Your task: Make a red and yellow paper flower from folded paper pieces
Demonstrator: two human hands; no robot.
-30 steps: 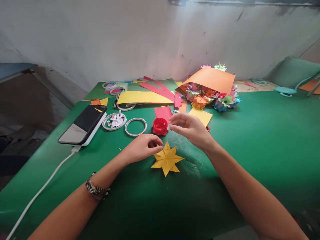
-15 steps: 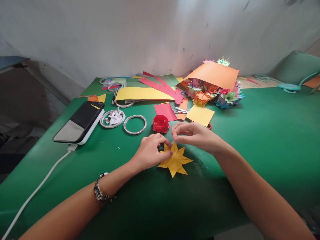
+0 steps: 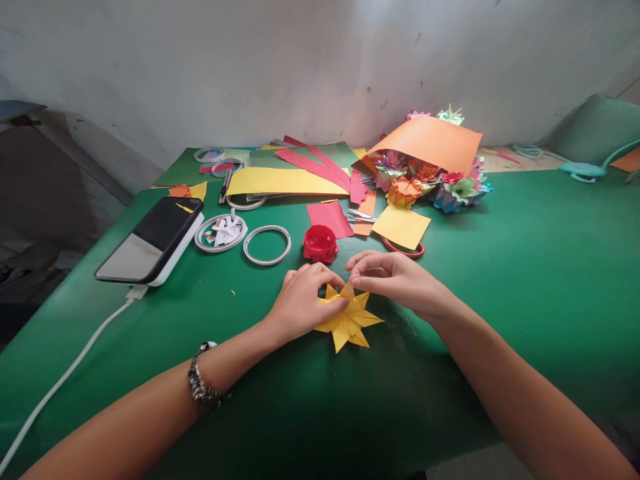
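Observation:
A folded yellow paper star (image 3: 350, 325) with several points lies on the green table. My left hand (image 3: 306, 298) pinches the star's upper left part between thumb and fingers. At its top point, my right hand (image 3: 400, 280) has thumb and fingertips closed; a small whitish bit shows at the fingertips, too small to name. Just beyond the hands sits a round red paper cup shape (image 3: 321, 245) with a pointed rim. Red-handled scissors (image 3: 407, 252) lie partly under a yellow paper square (image 3: 401, 225).
To the left are a phone-like device (image 3: 153, 240) with a white cable (image 3: 75, 370), a tape ring (image 3: 267, 245) and another ring holding white scraps (image 3: 223, 231). Paper strips (image 3: 287, 182) and paper flowers (image 3: 457, 191) under an orange sheet (image 3: 433, 140) lie toward the wall.
My right fingertips have come down onto the star's top point. The star has turned slightly, and the view has shifted a little.

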